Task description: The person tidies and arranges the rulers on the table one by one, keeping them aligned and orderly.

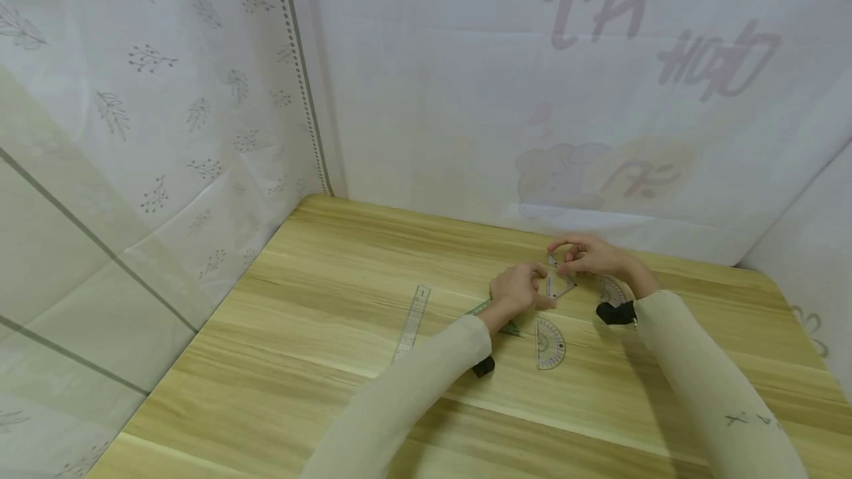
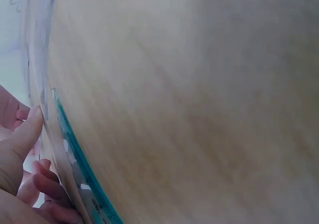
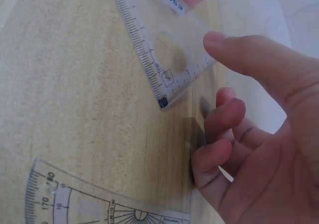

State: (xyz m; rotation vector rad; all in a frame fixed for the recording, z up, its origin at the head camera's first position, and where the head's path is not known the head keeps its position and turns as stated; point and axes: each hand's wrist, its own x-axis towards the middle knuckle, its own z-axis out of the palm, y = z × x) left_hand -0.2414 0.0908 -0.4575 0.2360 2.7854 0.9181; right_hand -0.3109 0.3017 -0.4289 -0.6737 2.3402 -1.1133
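A clear plastic set square (image 1: pixel 558 288) with a round hole is held between both hands toward the back of the wooden table. My left hand (image 1: pixel 515 287) grips its left side, thumb by the near corner. From the right, my right hand (image 1: pixel 592 256) pinches it, index finger at the far corner; the right thumb (image 3: pixel 217 41) lies along an edge in the right wrist view, with the other fingers curled loosely. Partly hidden under the left wrist lies a green set square (image 1: pixel 511 329). A clear protractor (image 1: pixel 549 344) lies just nearer than the held set square.
Below the right wrist is a second clear protractor (image 1: pixel 611 290). A clear straight ruler (image 1: pixel 414 320) lies left of the left forearm, its near end beside the sleeve. Patterned white curtains (image 1: pixel 426 109) rise right behind the table's back edge.
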